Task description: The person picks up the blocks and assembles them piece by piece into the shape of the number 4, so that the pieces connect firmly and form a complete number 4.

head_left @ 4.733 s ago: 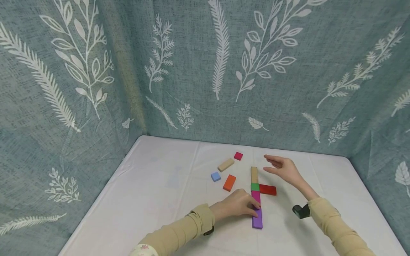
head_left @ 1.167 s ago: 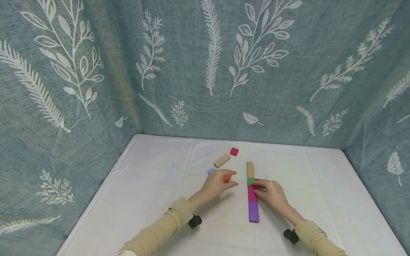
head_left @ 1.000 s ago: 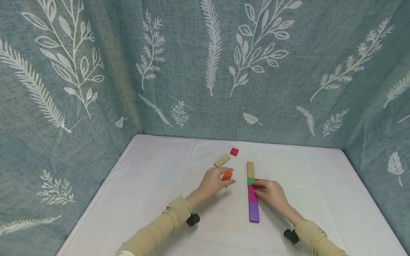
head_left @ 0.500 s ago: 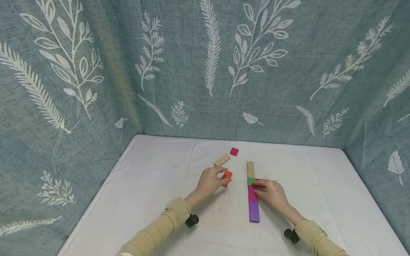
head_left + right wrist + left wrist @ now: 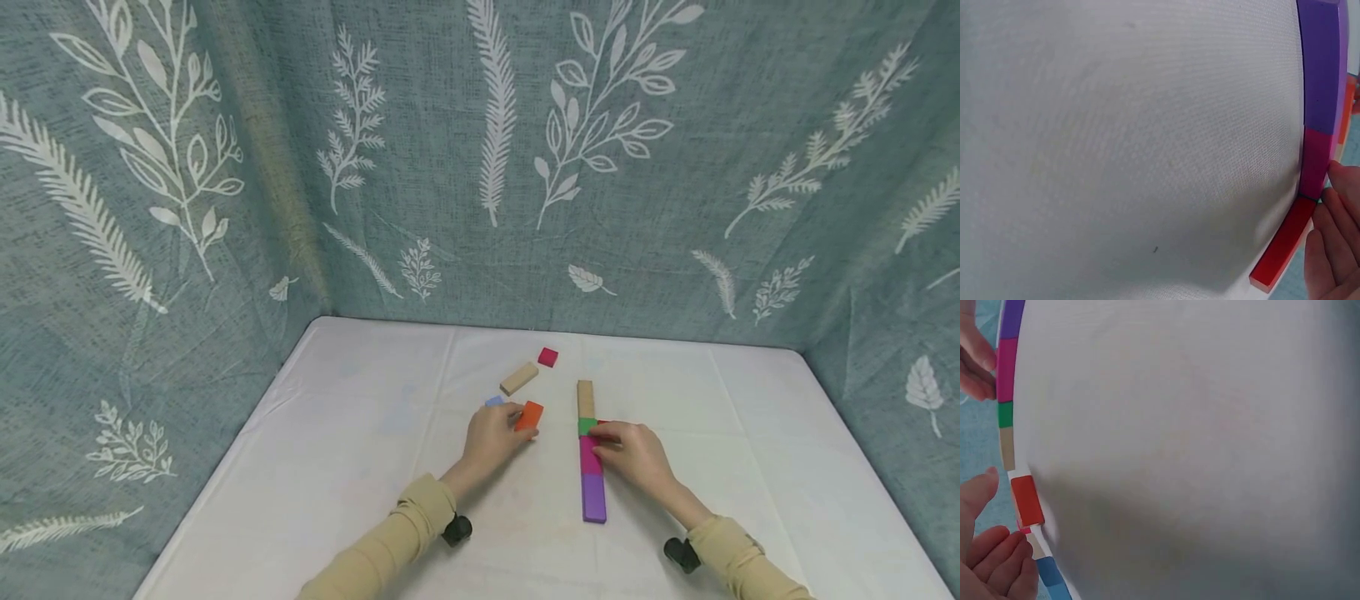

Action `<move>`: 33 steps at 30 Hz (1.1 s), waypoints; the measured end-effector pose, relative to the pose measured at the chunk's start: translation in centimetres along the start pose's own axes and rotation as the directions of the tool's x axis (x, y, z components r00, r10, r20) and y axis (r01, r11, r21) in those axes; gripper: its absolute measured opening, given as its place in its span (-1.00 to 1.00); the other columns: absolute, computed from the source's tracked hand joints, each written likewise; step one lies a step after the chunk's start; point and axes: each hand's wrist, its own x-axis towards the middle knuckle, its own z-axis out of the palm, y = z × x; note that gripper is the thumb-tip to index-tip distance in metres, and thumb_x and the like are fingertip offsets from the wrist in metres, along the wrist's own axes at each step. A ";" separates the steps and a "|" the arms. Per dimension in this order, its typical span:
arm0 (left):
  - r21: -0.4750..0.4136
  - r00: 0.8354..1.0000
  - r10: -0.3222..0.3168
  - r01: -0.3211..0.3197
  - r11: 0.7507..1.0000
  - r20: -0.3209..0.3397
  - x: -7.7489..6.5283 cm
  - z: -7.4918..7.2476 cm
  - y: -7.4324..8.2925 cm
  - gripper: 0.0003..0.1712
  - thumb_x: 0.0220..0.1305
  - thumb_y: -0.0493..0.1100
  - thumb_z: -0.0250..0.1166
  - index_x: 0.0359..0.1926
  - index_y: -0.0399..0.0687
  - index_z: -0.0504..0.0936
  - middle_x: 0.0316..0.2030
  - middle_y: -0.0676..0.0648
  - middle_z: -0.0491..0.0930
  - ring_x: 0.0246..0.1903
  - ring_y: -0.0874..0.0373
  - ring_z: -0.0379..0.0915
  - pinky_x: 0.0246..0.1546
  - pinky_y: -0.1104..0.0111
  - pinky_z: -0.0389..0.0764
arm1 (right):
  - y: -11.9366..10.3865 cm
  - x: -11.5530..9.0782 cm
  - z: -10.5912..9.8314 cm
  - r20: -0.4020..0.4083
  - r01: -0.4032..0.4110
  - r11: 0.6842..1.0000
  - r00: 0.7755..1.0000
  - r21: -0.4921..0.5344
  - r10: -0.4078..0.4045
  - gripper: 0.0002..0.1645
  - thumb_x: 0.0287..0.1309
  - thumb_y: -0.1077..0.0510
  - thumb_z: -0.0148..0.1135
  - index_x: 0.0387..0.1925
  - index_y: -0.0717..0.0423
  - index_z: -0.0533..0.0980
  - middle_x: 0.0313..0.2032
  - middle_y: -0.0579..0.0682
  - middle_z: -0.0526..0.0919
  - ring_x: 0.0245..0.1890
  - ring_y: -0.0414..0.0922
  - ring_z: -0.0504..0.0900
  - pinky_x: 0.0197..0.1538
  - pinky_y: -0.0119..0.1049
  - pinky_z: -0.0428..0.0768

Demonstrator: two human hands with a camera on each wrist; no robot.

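Observation:
An orange block (image 5: 531, 414) lies on the white table, with my left hand (image 5: 491, 437) around its near left side. In the left wrist view, that hand's thumb and fingers are spread, and a gap shows between the thumb tip and the orange block (image 5: 1027, 501). My right hand (image 5: 637, 454) reaches to a straight row of blocks: natural wood (image 5: 586, 398), green (image 5: 587, 427), magenta (image 5: 591, 455) and purple (image 5: 593, 498). Its fingertips are right at the magenta block and a red block (image 5: 1283, 244) that sticks out sideways from the row. The hand mostly hides the red block in the head view.
A blue block (image 5: 494, 401) is partly hidden behind my left hand. Beyond it lie a natural wood block (image 5: 519, 378) and a small crimson block (image 5: 548, 357). A patterned blue-green curtain (image 5: 465, 167) hangs behind the table (image 5: 360, 417).
My left hand has gone from the row to the orange block, lately shifting slightly around it. My right hand has come down from above the table to the row and stays there.

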 end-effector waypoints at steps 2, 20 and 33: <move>0.003 1.000 -0.010 0.010 1.000 -0.007 -0.1 0.2 0.0 -0.58 -0.09 -0.07 0.52 -0.19 -0.20 0.72 -0.29 -0.08 0.74 -0.41 0.18 0.57 -0.37 0.40 0.55 | 0.0 0.0 0.0 0.005 -0.007 1.000 1.000 0.001 0.007 -0.68 -0.10 0.33 0.43 -0.20 0.22 0.67 -0.22 0.10 0.74 -0.18 0.00 0.72 -0.13 -0.15 0.65; 0.003 0.988 -0.153 0.153 0.988 -0.013 -0.1 1.2 0.7 -0.58 -0.12 -0.10 0.52 -0.18 -0.17 0.72 -0.42 -0.03 0.71 -0.50 0.26 0.46 -0.51 0.50 0.40 | 0.3 0.1 0.1 0.010 -0.022 1.000 1.000 0.010 0.022 -0.68 -0.09 0.34 0.41 -0.18 0.23 0.66 -0.20 0.11 0.74 -0.17 0.01 0.72 -0.12 -0.16 0.65; -0.030 0.986 -0.164 0.164 0.986 -0.007 0.3 0.8 0.9 -0.66 -0.12 -0.24 0.47 -0.23 -0.24 0.72 -0.33 -0.11 0.74 -0.32 0.09 0.63 -0.33 0.33 0.58 | 0.2 0.0 0.1 0.008 -0.018 1.000 1.000 0.020 0.018 -0.67 -0.10 0.37 0.41 -0.18 0.24 0.66 -0.21 0.13 0.74 -0.18 0.01 0.72 -0.13 -0.17 0.66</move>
